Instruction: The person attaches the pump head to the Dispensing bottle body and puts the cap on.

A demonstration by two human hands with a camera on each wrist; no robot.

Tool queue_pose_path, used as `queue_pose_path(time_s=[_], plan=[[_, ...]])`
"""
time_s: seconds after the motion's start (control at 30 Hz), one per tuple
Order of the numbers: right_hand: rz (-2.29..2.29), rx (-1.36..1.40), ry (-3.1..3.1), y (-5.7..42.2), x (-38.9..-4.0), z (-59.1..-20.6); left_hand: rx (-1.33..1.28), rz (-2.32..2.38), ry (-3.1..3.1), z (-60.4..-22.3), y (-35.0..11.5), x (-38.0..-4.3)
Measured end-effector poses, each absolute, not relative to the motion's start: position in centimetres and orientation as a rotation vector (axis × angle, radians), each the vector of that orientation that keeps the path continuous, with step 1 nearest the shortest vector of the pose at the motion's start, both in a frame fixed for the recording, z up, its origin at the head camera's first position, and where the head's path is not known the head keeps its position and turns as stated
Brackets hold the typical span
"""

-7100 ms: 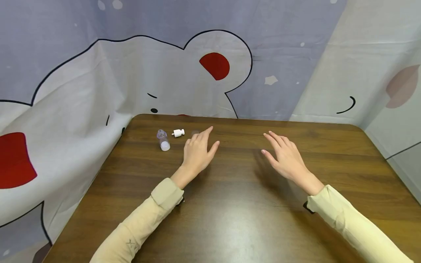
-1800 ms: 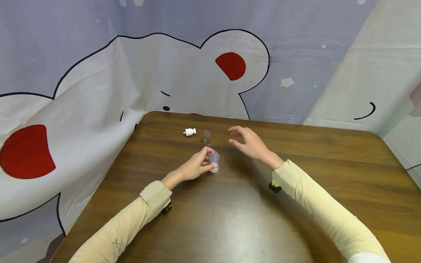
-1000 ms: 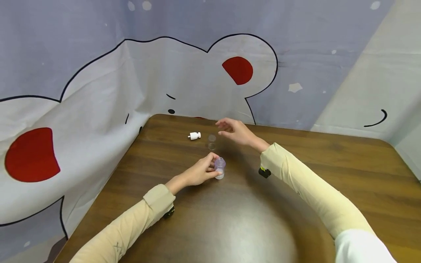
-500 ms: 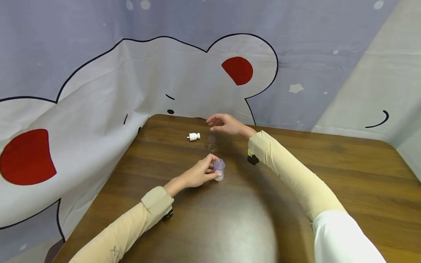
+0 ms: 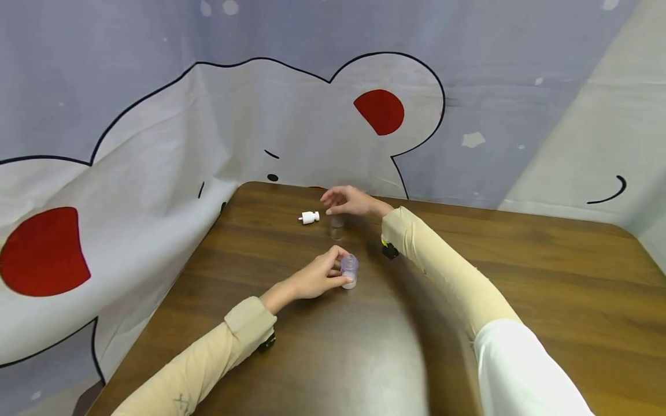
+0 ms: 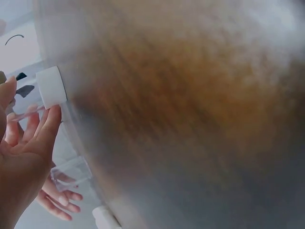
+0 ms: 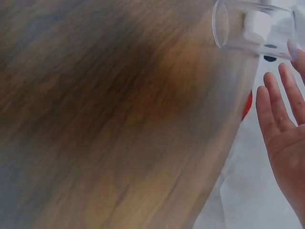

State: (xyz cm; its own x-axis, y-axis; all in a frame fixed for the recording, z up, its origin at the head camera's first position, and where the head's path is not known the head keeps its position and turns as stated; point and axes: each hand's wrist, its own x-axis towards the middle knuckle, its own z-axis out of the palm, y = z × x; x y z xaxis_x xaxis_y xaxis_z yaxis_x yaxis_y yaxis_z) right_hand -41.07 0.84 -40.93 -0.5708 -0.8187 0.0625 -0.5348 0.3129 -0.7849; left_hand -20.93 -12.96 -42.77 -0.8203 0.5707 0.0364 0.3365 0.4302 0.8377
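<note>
My left hand (image 5: 316,275) holds a small clear purple-tinted bottle (image 5: 350,264) upright on the table, thumb and fingers around its side. Its white lower part (image 6: 51,87) shows at the fingertips in the left wrist view. Beyond it stands a clear cylindrical cup or cover (image 5: 337,233), partly hidden by my right hand (image 5: 352,201). That hand is over the cup with its fingers relaxed and apart; in the right wrist view its thumb overlaps the end of the clear cup (image 7: 233,28). A small white nozzle piece (image 5: 309,218) lies on its side just left of the right hand.
The brown wooden table (image 5: 520,277) reaches back to a cloth backdrop (image 5: 291,115) with a cartoon print. Dark wrist cameras (image 5: 389,250) sit below both cuffs. The table's left edge runs beside the left forearm.
Earlier the left hand took the bottle from the left and brought it to the middle. The right hand has since travelled left across the table's back and lowered over the clear cup.
</note>
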Motion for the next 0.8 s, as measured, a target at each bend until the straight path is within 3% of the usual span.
queue_pose_path(time_s=[0.8], plan=[[-0.93,-1.209,2.205,-1.6,-41.9,-41.6,0.754,1.351,2.419,-42.8,-12.8,-21.2]])
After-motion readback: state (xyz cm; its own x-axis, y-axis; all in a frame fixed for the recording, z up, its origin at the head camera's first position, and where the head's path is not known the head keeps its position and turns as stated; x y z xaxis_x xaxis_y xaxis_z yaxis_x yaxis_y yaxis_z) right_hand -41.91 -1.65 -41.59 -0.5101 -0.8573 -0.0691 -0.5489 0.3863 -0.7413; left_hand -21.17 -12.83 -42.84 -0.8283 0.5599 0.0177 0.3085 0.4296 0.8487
